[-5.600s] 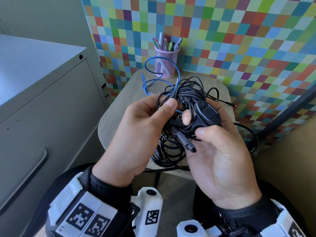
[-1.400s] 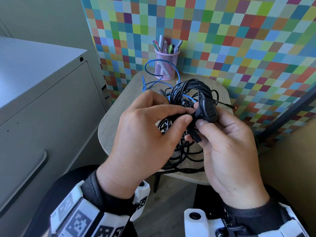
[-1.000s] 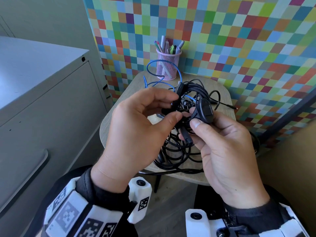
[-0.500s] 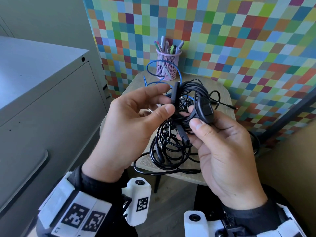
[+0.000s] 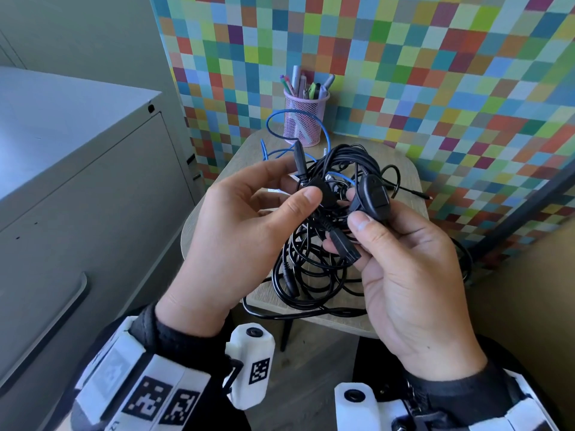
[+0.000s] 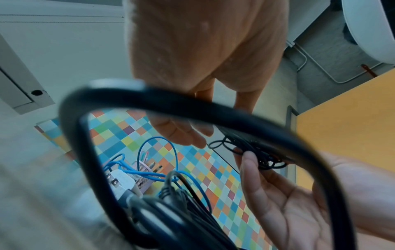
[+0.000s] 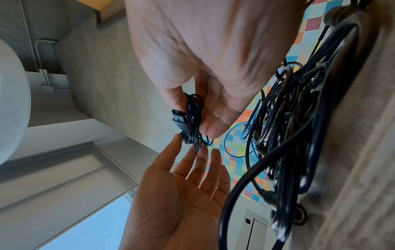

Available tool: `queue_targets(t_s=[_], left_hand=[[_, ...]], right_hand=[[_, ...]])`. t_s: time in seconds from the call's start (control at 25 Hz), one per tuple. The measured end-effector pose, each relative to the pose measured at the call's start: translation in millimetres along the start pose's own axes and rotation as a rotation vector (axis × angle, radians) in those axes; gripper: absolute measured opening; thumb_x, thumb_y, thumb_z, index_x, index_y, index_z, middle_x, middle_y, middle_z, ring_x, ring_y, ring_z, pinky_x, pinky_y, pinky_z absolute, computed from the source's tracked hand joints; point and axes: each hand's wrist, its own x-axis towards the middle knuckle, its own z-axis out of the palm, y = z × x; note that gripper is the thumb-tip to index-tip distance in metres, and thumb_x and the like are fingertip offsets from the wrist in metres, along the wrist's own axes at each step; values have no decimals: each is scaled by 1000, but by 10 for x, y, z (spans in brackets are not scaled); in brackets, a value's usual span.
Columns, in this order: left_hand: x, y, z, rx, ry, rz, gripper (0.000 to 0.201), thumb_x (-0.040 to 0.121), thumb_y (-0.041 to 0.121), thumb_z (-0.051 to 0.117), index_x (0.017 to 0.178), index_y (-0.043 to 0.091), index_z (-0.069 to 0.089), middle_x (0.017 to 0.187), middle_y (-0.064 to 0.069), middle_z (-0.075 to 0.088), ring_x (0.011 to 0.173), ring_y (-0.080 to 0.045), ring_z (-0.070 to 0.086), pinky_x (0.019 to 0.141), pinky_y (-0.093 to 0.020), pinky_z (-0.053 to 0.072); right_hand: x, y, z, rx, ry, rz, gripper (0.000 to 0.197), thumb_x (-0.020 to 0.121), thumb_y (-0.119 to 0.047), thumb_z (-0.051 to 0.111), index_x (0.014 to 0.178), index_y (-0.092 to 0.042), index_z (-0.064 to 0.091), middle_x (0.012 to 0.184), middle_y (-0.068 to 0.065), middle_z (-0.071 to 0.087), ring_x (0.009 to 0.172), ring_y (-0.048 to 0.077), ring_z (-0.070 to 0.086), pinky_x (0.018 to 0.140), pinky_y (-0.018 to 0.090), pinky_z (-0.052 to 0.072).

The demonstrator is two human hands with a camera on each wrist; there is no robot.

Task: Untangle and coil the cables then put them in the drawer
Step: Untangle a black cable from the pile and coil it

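Above the small desk (image 5: 236, 157), both my hands hold the black cable tangle (image 5: 314, 262) lifted, its lower loops hanging down to the desk top. Change since half a second ago: my left hand (image 5: 245, 241) has opened out a little and drawn slightly left, thumb now pressed against a small black block (image 5: 323, 194) in the knot, with a slim barrel plug (image 5: 299, 157) standing up past the index finger. Compared with a second and a half ago, when both hands were closed tight over the bundle, the knot is more exposed and one flat connector (image 5: 345, 247) hangs free below my right thumb. I judge that as a first end being isolated; nothing is untangled or coiled yet.

Right hand (image 5: 413, 275): palm up, fingers curled beneath the bundle, thumb and forefinger pinching the oval plug (image 5: 373, 197). The right wrist view shows the fingers (image 7: 213, 118) closed on thin black strands and the connector.

Left hand: fingers mostly extended and relaxed, thumb and forefinger lightly nipping at the knot; the left wrist view is largely blocked by a blurred loop, so grip detail there is unclear.

Blue cable (image 5: 273, 119) lies on the desk by the pink pen cup (image 5: 303, 119), partly threaded into the black mass. Grey cabinet (image 5: 93, 188) with a handle (image 5: 62, 321) to my left, closed; I take that for the drawer.
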Motion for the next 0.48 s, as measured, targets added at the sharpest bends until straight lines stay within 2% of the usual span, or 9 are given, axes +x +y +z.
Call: queue_targets(t_s=[0.08, 0.12, 0.2, 0.28, 0.32, 0.36, 0.4, 0.48], left_hand=[[2, -18, 11, 30, 40, 21, 15, 90, 21, 79, 104, 18, 78, 90, -9, 74, 74, -17, 71, 71, -23, 53], [0, -24, 18, 55, 64, 56, 10, 91, 18, 79, 101, 20, 79, 86, -5, 75, 74, -12, 70, 71, -21, 51], [-3, -37, 33, 93, 100, 123, 18, 94, 12, 74, 101, 27, 79, 87, -1, 75, 74, -9, 69, 71, -19, 51], [-2, -43, 40, 43, 85, 96, 21, 97, 8, 69, 105, 25, 78, 85, -6, 75, 70, -21, 68, 67, -33, 57], [-1, -46, 39, 26, 74, 78, 21, 97, 8, 68, 107, 23, 78, 86, -9, 75, 70, -31, 67, 68, -43, 58], [6, -54, 34, 17, 66, 72, 21, 97, 7, 66, 109, 21, 76, 90, -11, 75, 74, -34, 68, 73, -48, 59], [11, -62, 29, 9, 60, 74, 22, 97, 5, 63, 110, 19, 74, 94, -11, 75, 77, -31, 70, 77, -47, 60], [20, -61, 5, 19, 55, 82, 28, 93, -4, 61, 109, 18, 68, 104, -6, 71, 83, -19, 71, 75, -33, 59]], right_hand=[[-3, 10, -3, -16, -26, -9, 17, 85, -19, 74, 100, -17, 82, 106, 10, 79, 95, 24, 72, 93, 57, 55], [-6, 21, -2, -27, -41, -10, 16, 87, -16, 74, 101, -16, 82, 106, 11, 79, 96, 24, 72, 91, 55, 56], [-5, 40, 0, -40, -50, -8, 15, 88, -12, 75, 100, -16, 83, 105, 12, 79, 95, 24, 73, 89, 50, 59], [1, 46, -5, -49, -42, -9, 18, 87, -11, 73, 98, -19, 84, 103, 11, 80, 96, 23, 73, 89, 45, 59], [3, 43, -7, -51, -37, -10, 19, 85, -12, 72, 97, -21, 84, 102, 10, 80, 96, 22, 73, 89, 43, 59], [5, 38, -8, -50, -31, -11, 19, 84, -13, 74, 97, -21, 84, 102, 10, 80, 96, 22, 73, 89, 41, 59], [8, 33, -9, -50, -23, -9, 18, 83, -14, 75, 97, -21, 84, 101, 9, 80, 95, 21, 73, 89, 42, 59], [10, 31, -19, -61, 6, -1, 15, 84, -13, 76, 96, -18, 84, 99, 10, 80, 92, 23, 72, 91, 50, 59]])
